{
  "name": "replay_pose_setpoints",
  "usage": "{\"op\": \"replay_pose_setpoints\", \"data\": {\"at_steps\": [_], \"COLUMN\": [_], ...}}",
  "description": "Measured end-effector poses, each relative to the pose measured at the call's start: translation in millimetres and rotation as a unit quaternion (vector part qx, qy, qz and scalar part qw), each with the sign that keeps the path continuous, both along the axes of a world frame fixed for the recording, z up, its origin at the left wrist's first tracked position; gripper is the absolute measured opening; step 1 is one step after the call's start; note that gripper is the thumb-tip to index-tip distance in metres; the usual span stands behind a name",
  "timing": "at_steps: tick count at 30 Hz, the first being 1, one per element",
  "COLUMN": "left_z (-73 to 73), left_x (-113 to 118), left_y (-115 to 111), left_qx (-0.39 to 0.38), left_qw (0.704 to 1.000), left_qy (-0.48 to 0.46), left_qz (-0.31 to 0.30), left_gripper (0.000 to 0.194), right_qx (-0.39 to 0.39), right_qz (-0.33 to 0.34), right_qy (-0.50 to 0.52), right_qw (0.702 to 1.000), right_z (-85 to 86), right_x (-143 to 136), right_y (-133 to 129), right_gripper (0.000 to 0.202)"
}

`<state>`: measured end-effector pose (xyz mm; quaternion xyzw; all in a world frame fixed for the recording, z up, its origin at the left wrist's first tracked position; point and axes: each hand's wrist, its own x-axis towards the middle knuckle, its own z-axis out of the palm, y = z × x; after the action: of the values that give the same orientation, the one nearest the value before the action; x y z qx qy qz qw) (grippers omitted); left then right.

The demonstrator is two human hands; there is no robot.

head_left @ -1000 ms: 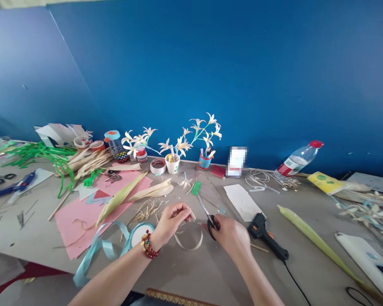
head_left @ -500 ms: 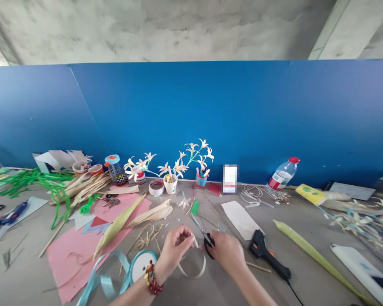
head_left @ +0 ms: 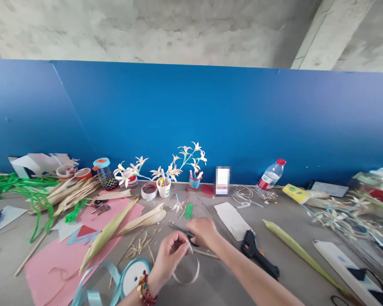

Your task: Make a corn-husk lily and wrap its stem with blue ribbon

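Note:
My left hand point(head_left: 174, 250) is closed in a pinch on the end of a narrow pale strip point(head_left: 196, 272), which hangs below the fingers in a loose loop. My right hand point(head_left: 202, 231) is closed around the black handles of a pair of scissors point(head_left: 188, 233), low over the table, with the blades pointing left. The hand hides part of the handles. Close to my left wrist is a spool of light blue ribbon point(head_left: 135, 276). Thin husk scraps point(head_left: 140, 246) lie left of the hands, and a small white flower point(head_left: 177, 206) lies beyond them.
On the right are a black glue gun point(head_left: 258, 255), a white card point(head_left: 231, 221), a long green husk point(head_left: 299, 250) and a power strip point(head_left: 341, 272). Pink paper point(head_left: 51, 272) with husks covers the left. Cups with white flowers point(head_left: 163, 187) and a bottle point(head_left: 270, 176) stand along the blue partition.
My right hand has moved forward and left with the scissors, whose blades have swung to point left. My left hand still pinches the strip. The view has turned slightly right.

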<state>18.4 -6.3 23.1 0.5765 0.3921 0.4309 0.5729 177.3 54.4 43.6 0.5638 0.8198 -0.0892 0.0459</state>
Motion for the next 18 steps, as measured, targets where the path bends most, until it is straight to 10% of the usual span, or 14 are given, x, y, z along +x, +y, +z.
{"op": "replay_pose_setpoints", "data": {"at_steps": [11,18], "left_z": [4.0,5.1], "left_x": [4.4,8.2], "left_y": [-5.7,-7.4], "left_qx": [-0.091,-0.123], "left_qw": [0.989,0.985], "left_qy": [-0.095,-0.092], "left_qz": [-0.063,-0.081], "left_gripper": [0.022,0.023], "right_qx": [-0.026,-0.156], "right_qz": [-0.009,-0.078], "right_qy": [0.22,0.507], "right_qw": [0.975,0.844], "right_z": [13.6,11.1], "right_x": [37.2,34.6], "right_y": [-29.8,-75.7], "right_gripper": [0.023,0.021]}}
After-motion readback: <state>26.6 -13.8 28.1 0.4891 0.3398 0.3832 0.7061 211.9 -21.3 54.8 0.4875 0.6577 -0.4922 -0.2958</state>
